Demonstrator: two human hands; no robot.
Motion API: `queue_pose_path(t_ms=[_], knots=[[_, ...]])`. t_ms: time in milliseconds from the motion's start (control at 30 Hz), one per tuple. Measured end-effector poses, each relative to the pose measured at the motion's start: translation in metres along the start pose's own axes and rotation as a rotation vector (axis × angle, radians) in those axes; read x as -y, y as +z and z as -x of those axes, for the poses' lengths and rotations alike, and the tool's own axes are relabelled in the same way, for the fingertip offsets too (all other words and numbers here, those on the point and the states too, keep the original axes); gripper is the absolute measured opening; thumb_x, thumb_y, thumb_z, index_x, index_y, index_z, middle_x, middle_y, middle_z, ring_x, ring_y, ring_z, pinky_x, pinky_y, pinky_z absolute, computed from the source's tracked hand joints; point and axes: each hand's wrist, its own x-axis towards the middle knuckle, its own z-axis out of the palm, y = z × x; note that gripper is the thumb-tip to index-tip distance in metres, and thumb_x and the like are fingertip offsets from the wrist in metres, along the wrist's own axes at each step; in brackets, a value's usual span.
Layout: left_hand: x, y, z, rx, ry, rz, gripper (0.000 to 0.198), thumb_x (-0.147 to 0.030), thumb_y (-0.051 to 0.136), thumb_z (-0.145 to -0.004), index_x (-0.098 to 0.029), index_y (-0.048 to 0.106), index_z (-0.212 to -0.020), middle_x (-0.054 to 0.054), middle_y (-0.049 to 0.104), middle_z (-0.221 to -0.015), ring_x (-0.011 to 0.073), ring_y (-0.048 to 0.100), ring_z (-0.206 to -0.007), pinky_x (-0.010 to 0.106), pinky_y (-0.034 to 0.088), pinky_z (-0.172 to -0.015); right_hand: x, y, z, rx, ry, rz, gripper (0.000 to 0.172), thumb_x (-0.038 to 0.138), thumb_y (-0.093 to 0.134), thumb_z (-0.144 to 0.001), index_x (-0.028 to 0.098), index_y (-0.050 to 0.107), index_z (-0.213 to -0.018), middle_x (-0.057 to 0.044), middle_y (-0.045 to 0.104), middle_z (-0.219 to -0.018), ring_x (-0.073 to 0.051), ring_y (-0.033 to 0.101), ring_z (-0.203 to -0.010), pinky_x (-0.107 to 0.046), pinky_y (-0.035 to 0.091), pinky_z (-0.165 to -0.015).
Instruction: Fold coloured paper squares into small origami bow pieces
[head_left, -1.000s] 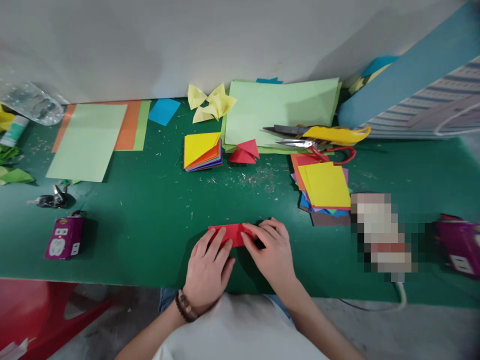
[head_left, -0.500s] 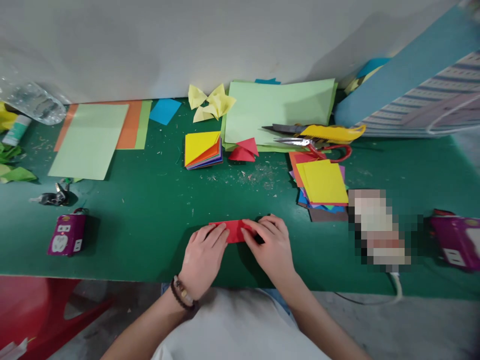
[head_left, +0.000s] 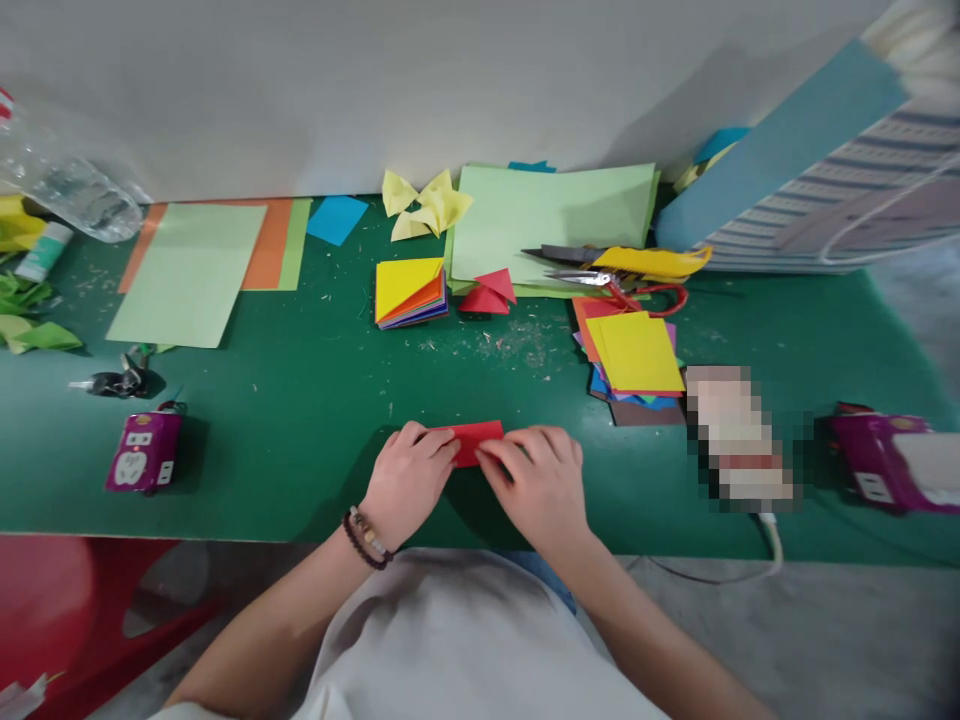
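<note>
A folded strip of red paper (head_left: pixel 478 440) lies at the front middle of the green table, between both hands. My left hand (head_left: pixel 411 470) grips its left end, fingers on top and pressed together. At the strip's right end, my right hand (head_left: pixel 536 480) pinches the lower edge with thumb and forefinger; the other fingers are curled. Farther back sits a small red folded paper piece (head_left: pixel 489 292), beside a stack of folded coloured papers (head_left: pixel 410 292) topped with yellow. Pale yellow folded pieces (head_left: pixel 431 205) rest near the wall.
Black-bladed scissors with yellow handles (head_left: pixel 645 262) and red-handled scissors (head_left: pixel 652 298) lie over green sheets (head_left: pixel 547 215). Square papers (head_left: pixel 637 350) and a blurred phone (head_left: pixel 735 430) are to the right. Keys (head_left: pixel 124 380), a purple box (head_left: pixel 144 452) and a clear bottle (head_left: pixel 86 195) stand left.
My right hand has shifted off the top of the red strip to its right end, leaving more of the strip showing. The left hand keeps its hold. The whole view has tilted slightly.
</note>
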Motion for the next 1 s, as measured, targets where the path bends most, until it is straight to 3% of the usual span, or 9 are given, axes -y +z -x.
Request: queue_pose_path(t_ms=[200, 767, 1000], knots=[[-0.001, 0.001, 0.001, -0.010, -0.006, -0.003, 0.019, -0.019, 0.052, -0.092, -0.018, 0.065, -0.106, 0.004, 0.067, -0.110, 0.0204, 0.053, -0.093, 0.035, 0.050, -0.077, 0.018, 0.005, 0.001, 0.105, -0.092, 0.031, 0.017, 0.023, 0.060, -0.086, 0.020, 0.064, -0.069, -0.003, 0.058, -0.068, -0.020, 0.042, -0.078, -0.035, 0.026, -0.068], [-0.002, 0.000, 0.003, 0.012, 0.001, -0.046, 0.024, -0.017, 0.049, -0.092, -0.020, 0.063, -0.111, 0.004, 0.065, -0.114, 0.0218, 0.052, -0.095, 0.037, 0.046, -0.075, 0.020, 0.014, 0.003, 0.046, -0.212, 0.034, 0.020, 0.020, 0.055, -0.089, 0.019, 0.063, -0.070, -0.002, 0.057, -0.066, -0.019, 0.041, -0.075, -0.034, 0.026, -0.069], [-0.003, 0.002, 0.004, -0.025, -0.008, -0.058, 0.021, -0.020, 0.048, -0.094, -0.021, 0.066, -0.105, 0.004, 0.066, -0.114, 0.0206, 0.053, -0.095, 0.036, 0.046, -0.074, 0.021, 0.008, -0.005, 0.134, -0.205, 0.120, 0.018, 0.018, 0.060, -0.083, 0.019, 0.059, -0.065, -0.004, 0.055, -0.066, -0.021, 0.041, -0.076, -0.035, 0.026, -0.068]])
